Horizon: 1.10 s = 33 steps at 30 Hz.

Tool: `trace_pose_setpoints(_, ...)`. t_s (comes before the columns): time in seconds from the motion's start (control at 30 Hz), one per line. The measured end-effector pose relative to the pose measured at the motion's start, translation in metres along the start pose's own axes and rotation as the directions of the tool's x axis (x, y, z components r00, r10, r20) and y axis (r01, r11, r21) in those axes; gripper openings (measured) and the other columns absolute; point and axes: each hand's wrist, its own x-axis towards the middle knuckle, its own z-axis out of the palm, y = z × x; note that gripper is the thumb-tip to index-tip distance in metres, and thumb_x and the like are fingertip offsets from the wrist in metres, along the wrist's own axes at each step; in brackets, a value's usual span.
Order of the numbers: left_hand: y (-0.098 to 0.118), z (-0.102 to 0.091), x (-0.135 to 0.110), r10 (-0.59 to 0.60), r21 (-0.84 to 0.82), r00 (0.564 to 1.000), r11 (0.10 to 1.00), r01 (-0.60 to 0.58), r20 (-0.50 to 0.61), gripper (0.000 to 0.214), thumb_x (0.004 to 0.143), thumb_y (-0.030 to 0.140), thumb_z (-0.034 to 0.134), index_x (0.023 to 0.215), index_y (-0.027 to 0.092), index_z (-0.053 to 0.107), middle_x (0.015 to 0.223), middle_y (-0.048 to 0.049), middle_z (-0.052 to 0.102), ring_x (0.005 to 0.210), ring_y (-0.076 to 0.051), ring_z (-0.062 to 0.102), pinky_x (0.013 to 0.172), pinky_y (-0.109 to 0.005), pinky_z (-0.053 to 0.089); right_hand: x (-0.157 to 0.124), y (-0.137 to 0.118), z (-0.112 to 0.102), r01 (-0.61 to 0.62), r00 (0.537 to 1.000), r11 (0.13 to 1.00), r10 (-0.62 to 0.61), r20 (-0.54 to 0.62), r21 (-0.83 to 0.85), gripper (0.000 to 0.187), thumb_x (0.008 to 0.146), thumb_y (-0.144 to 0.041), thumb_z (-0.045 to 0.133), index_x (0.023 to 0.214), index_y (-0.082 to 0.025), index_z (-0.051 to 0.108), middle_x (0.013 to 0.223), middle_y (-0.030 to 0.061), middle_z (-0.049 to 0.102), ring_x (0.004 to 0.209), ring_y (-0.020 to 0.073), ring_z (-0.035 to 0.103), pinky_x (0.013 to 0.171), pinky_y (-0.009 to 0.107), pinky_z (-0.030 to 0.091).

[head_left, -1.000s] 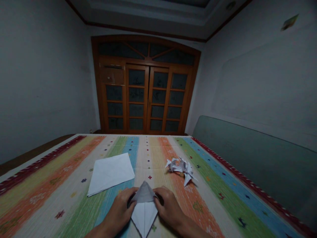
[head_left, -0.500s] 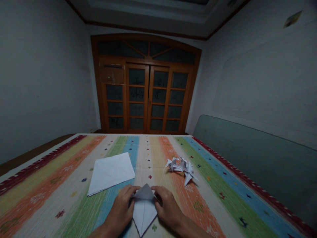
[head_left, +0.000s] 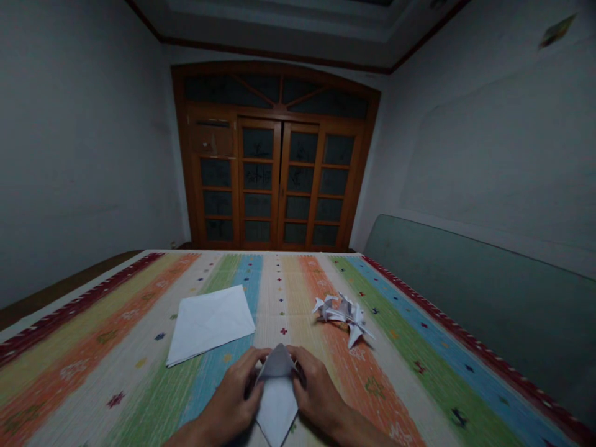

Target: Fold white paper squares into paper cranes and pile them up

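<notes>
Fold in progress. My left hand and right hand close from either side on the raised upper flap of the white kite-shaped folded paper, fingertips pinching it. The piece lies on the multicoloured striped woven cloth, just right of and nearer me than the flat stack of white paper sheets. The small white folded paper figures lie farther right of that stack. In my judgement, the next crease calls for matched edges and firm pressure.

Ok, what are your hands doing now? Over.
Left hand and right hand both pinching folded paper. Sheets lie left, figures right, both apart.
</notes>
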Motion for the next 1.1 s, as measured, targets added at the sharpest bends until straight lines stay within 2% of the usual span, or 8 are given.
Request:
trace_pose_setpoints(0.1,-0.002,-0.003,-0.002,-0.012,-0.061,1.0,0.998,0.012,0.004,0.044,0.094,0.022,0.056,0.137,0.023,0.06,0.113,-0.0089,0.072,0.078,-0.022,0.064,0.076,-0.032,0.054,0.001,-0.003,-0.001,0.004,1.0,0.999,-0.004,-0.014,0.04,0.05,0.08,-0.001,0.051,0.125,-0.017,0.065,0.115,0.0127,0.074,0.109,0.0259,0.07,0.098,0.039,0.054)
trace_pose_setpoints(0.2,-0.006,-0.004,-0.002,-0.039,-0.11,0.999,0.993,0.036,-0.018,0.045,0.093,0.022,0.052,0.137,0.024,0.061,0.12,-0.0094,0.071,0.085,-0.024,0.065,0.083,-0.036,0.054,0.001,-0.004,-0.002,-0.013,1.0,0.998,0.014,-0.018,0.062,0.047,0.083,-0.004,0.053,0.127,-0.017,0.063,0.117,0.013,0.073,0.107,0.0255,0.07,0.096,0.038,0.055)
trace_pose_setpoints(0.3,-0.007,-0.003,-0.001,-0.106,-0.135,0.994,0.986,0.101,-0.029,0.046,0.09,0.019,0.052,0.135,0.023,0.063,0.118,-0.0097,0.072,0.085,-0.023,0.066,0.084,-0.037,0.054,0.001,-0.004,-0.002,-0.056,0.998,0.996,0.058,-0.03,0.067,0.048,0.084,-0.007,0.055,0.131,-0.018,0.061,0.116,0.0127,0.073,0.099,0.0246,0.071,0.088,0.035,0.057)
trace_pose_setpoints(0.47,-0.013,0.0,0.004,-0.195,-0.189,0.98,0.965,0.184,-0.037,0.044,0.085,0.023,0.062,0.129,0.02,0.066,0.111,-0.0102,0.071,0.08,-0.022,0.066,0.074,-0.033,0.055,0.002,-0.002,-0.003,-0.137,0.99,0.988,0.139,-0.021,0.067,0.049,0.083,-0.013,0.058,0.132,-0.017,0.059,0.103,0.0095,0.073,0.08,0.0213,0.069,0.076,0.033,0.056)
trace_pose_setpoints(0.7,-0.016,-0.001,0.008,-0.255,-0.325,0.966,0.917,0.233,-0.028,0.053,0.071,0.013,0.058,0.123,0.019,0.069,0.109,-0.0089,0.071,0.085,-0.022,0.069,0.072,-0.032,0.058,0.003,-0.001,-0.004,-0.181,0.98,0.97,0.191,-0.047,0.163,0.044,0.087,-0.024,0.06,0.13,-0.018,0.058,0.103,0.0096,0.07,0.079,0.0211,0.068,0.074,0.033,0.056)
trace_pose_setpoints(0.8,-0.018,-0.001,0.007,-0.253,-0.249,0.967,0.939,0.236,-0.039,0.053,0.071,0.01,0.057,0.122,0.02,0.07,0.11,-0.009,0.073,0.088,-0.024,0.07,0.075,-0.034,0.058,0.003,-0.003,-0.005,-0.177,0.982,0.962,0.186,-0.023,0.208,0.041,0.089,-0.029,0.06,0.129,-0.018,0.058,0.103,0.01,0.069,0.078,0.0206,0.068,0.072,0.032,0.056)
trace_pose_setpoints(0.97,-0.025,0.0,0.001,-0.208,0.016,0.969,0.977,0.212,-0.131,0.049,0.074,0.01,0.065,0.12,0.024,0.073,0.114,-0.0098,0.075,0.101,-0.03,0.067,0.093,-0.045,0.053,0.002,0.0,-0.005,-0.138,0.988,0.957,0.152,-0.034,0.256,0.036,0.093,-0.028,0.056,0.127,-0.019,0.059,0.103,0.0095,0.07,0.081,0.0205,0.068,0.075,0.032,0.056)
trace_pose_setpoints(1.1,-0.022,-0.002,0.004,-0.228,0.048,0.965,0.971,0.235,-0.128,0.038,0.078,0.016,0.065,0.114,0.022,0.076,0.102,-0.009,0.077,0.098,-0.031,0.069,0.092,-0.044,0.052,0.002,0.005,-0.005,-0.119,0.992,0.935,0.129,-0.008,0.334,0.039,0.088,-0.02,0.055,0.126,-0.02,0.058,0.104,0.0086,0.069,0.081,0.0199,0.069,0.079,0.034,0.057)
